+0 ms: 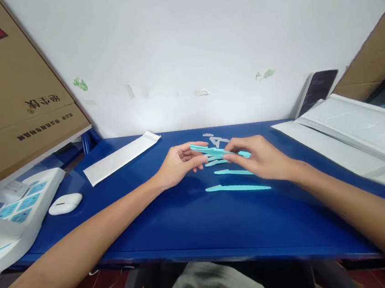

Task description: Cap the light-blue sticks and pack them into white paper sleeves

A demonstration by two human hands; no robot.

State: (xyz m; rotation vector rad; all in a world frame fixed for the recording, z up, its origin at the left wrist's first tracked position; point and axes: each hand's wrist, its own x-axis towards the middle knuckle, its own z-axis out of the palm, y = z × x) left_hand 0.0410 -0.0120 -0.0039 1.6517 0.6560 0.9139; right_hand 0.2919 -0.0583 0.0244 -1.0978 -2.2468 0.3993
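Note:
A small bundle of turquoise eyebrow razors [214,151] is held above the blue table. My left hand [177,164] has its thumb and fingers around the left end of the bundle. On the other end, my right hand [260,155] pinches the razors between thumb and fingers. Below the hands, a single razor [238,188] lies flat on the table, and another razor [231,172] lies just behind it, partly covered by my right hand. Several pale, translucent blade covers [216,140] are scattered behind the bundle.
A white packaging sleeve [121,158] lies at back left. A white earbud case [65,204] and a power strip [36,201] are on the left. White plastic packets [357,145] and a dark-screened phone [320,89] are on the right. Cardboard [17,84] stands at left.

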